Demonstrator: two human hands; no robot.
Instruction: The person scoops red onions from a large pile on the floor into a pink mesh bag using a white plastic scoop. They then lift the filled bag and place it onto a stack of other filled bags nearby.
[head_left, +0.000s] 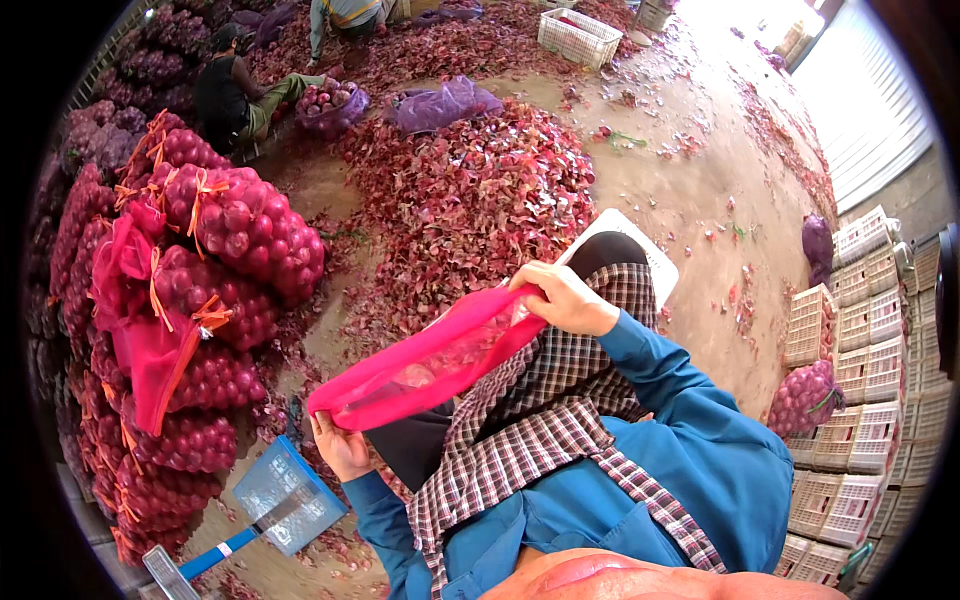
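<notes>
Papery skins (500, 190) beyond stretched pink mesh (430, 372).

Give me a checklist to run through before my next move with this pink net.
1. Left hand gripping the net: ok, at its near left end.
2. Right hand gripping the net: ok, at its far right end.
3. Inside of the net free of loose bits: cannot tell, the mesh blurs what lies behind it.
4. Dustpan apart from the net: ok, at your left.
5. All full bags tied: cannot tell, orange ties show on some only.
</notes>
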